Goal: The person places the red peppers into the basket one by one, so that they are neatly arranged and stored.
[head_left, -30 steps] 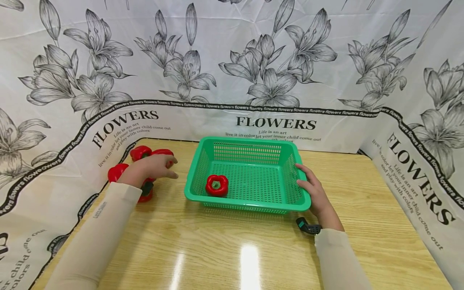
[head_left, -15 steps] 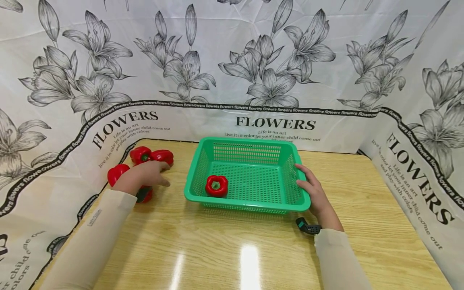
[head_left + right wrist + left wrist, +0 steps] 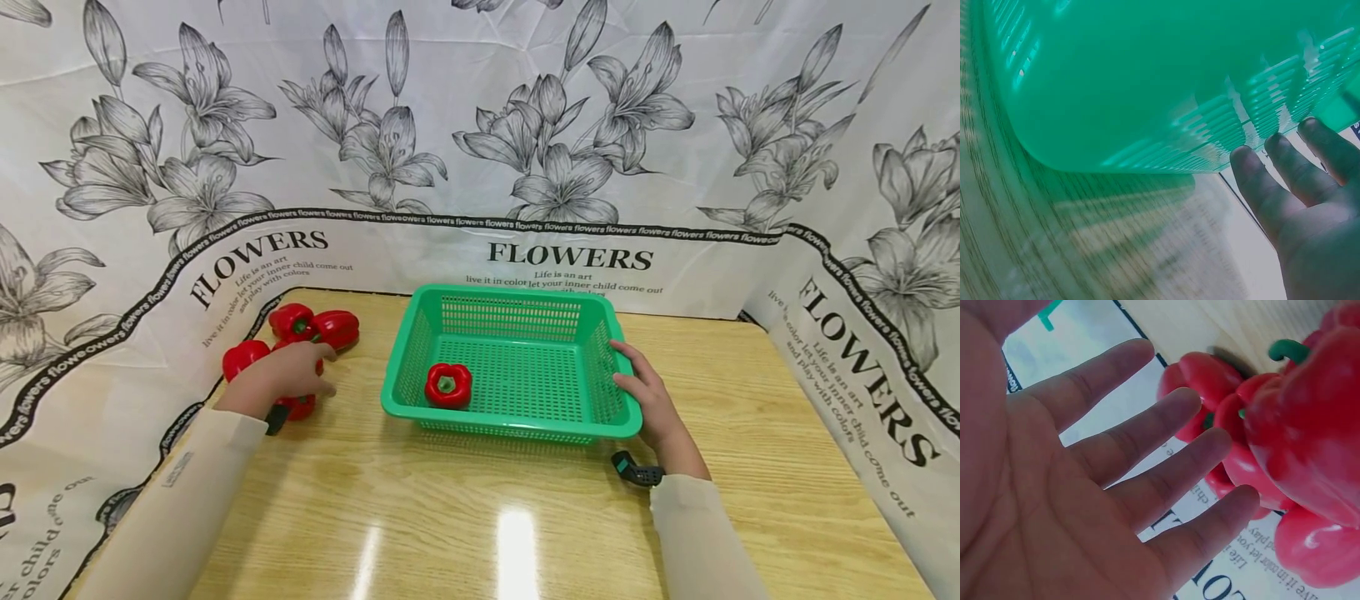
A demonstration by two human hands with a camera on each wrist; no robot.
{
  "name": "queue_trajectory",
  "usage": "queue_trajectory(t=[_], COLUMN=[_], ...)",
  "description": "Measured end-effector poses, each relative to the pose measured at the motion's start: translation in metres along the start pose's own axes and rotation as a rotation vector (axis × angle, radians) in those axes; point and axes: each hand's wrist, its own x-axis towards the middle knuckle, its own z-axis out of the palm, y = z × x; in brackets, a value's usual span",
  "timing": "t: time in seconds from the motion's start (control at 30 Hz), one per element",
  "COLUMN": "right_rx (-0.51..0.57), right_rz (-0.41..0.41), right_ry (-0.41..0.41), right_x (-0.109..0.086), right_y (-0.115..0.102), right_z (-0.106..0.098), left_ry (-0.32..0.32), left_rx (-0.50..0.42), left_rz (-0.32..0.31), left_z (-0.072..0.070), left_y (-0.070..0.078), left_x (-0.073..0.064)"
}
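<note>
Several red bell peppers lie grouped at the table's left side. Over them hovers my left hand, fingers spread and palm facing them, covering part of the group. In the left wrist view its straight fingers stand beside a large bell pepper with a green stem, holding nothing. A green plastic basket stands mid-table, with one red bell pepper in its front left corner. My right hand holds the basket's right rim. Several of its fingertips touch the slotted outer wall in the right wrist view.
The wooden table is bounded at the back and sides by a white flower-printed cloth. A small black device sits at my right wrist.
My left hand has moved back toward me and slightly left over the peppers, uncovering those at the back. My right hand and the basket have stayed in place.
</note>
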Motion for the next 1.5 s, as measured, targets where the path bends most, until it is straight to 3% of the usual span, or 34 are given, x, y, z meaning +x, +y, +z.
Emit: queue_trajectory(t=[0.67,0.87,1.1,1.5], right_rx=[0.018,0.015,0.011,0.009], right_rz=[0.004,0.001,0.017,0.014], right_ry=[0.003,-0.005,0.007,0.009], right_x=[-0.001,0.0,-0.001,-0.001], right_y=[-0.003,-0.002,-0.001,-0.002], right_z=[0.003,0.004,0.002,0.001], left_ry=[0.193,0.193,0.187,0.211], left_rx=[0.06,0.086,0.109,0.166], left_rz=[0.054,0.013,0.006,-0.022], left_z=[0.023,0.028,0.037,0.046], left_y=[-0.032,-0.035,-0.041,-0.038], left_x=[-0.019,-0.022,-0.02,-0.023])
